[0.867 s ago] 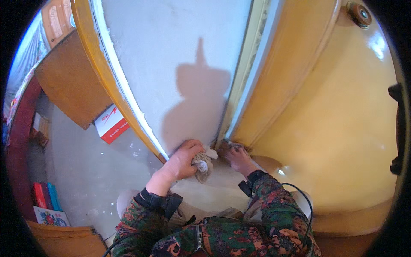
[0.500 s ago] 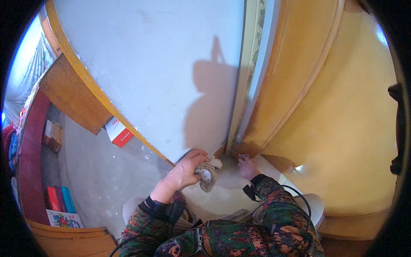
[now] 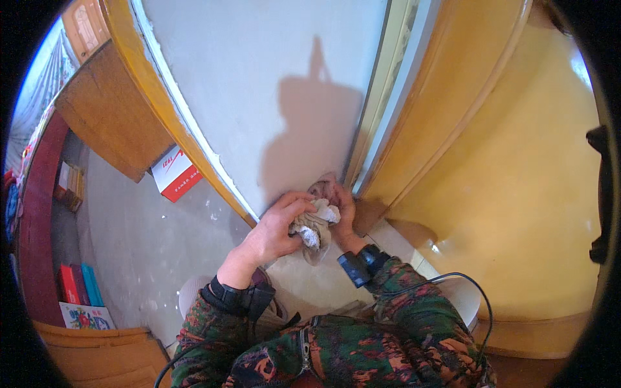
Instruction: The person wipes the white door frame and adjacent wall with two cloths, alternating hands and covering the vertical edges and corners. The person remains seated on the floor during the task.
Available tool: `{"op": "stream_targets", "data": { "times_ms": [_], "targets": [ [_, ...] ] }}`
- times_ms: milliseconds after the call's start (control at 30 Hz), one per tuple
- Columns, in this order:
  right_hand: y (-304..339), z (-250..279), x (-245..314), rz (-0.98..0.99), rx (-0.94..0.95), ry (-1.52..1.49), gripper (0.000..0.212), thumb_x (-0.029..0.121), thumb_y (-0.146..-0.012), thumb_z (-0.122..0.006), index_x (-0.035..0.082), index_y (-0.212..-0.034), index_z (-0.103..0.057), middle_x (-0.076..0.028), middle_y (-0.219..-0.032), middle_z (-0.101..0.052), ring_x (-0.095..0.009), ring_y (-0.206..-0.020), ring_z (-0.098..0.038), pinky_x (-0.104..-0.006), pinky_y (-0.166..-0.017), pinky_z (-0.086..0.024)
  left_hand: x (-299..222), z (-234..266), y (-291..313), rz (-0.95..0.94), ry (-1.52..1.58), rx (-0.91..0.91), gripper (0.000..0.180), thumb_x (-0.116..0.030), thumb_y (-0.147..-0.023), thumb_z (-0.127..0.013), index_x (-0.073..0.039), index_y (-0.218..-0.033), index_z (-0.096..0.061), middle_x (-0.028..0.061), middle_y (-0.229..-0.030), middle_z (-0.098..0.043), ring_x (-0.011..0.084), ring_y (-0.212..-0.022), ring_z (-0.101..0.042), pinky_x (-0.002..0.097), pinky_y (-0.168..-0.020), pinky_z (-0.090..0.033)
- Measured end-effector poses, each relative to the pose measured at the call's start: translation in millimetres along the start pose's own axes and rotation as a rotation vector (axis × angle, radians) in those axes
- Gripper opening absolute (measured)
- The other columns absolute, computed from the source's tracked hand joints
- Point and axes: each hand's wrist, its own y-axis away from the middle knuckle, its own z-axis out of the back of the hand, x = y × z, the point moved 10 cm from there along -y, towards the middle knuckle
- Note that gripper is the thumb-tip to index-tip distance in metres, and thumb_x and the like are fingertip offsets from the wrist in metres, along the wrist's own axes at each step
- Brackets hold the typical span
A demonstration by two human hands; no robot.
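My left hand [image 3: 275, 227] is closed around a crumpled beige rag [image 3: 312, 226] with whitish patches. Close beside it, to the right, my right hand [image 3: 344, 208] has its fingers curled at the foot of the pale wall panel [image 3: 239, 84]. Under those fingers is a brownish crumpled piece, apparently cloth [image 3: 321, 187], though the hand and its shadow partly hide it. The two hands nearly meet in front of the rag. Whether the right fingers also touch the beige rag I cannot tell.
A yellow-brown wooden frame [image 3: 446, 84] and a glossy yellow panel [image 3: 511, 194] rise on the right. Orange edging [image 3: 152, 87] borders the pale panel. On the left floor stand a red-and-white box [image 3: 178, 176] and several coloured books [image 3: 81, 284]. A cable [image 3: 475, 291] loops by my right arm.
My right hand has moved up and left from the base of the door frame to beside the rag. The left hand, still gripping the rag, has risen slightly; the view has shifted.
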Motion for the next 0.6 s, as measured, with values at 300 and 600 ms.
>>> {"op": "stream_targets", "data": {
  "times_ms": [300, 600],
  "targets": [
    [38, 25, -36, -0.272, -0.369, 0.249, 0.022, 0.014, -0.097, -0.058, 0.005, -0.116, -0.061, -0.007, -0.106, -0.067, -0.021, -0.093, -0.066, -0.0349, -0.082, -0.054, -12, 8, 2, -0.047, -0.028, -0.042, 0.058, 0.001, -0.063, -0.072, -0.007, -0.119, -0.058, 0.0164, -0.135, -0.051, 0.0374, -0.125, -0.050, 0.0419, -0.105, -0.042],
    [-22, -103, 93, 0.395, -0.166, 0.681, 0.032, 0.021, -0.101, -0.058, 0.004, -0.128, -0.056, -0.005, -0.111, -0.066, -0.016, -0.092, -0.065, -0.0286, -0.078, -0.054, -40, 86, 36, -0.234, 0.591, -0.283, 0.053, -0.002, -0.066, -0.077, -0.009, -0.115, -0.058, 0.0173, -0.134, -0.052, 0.0314, -0.125, -0.051, 0.0421, -0.105, -0.042]
  ]
}}
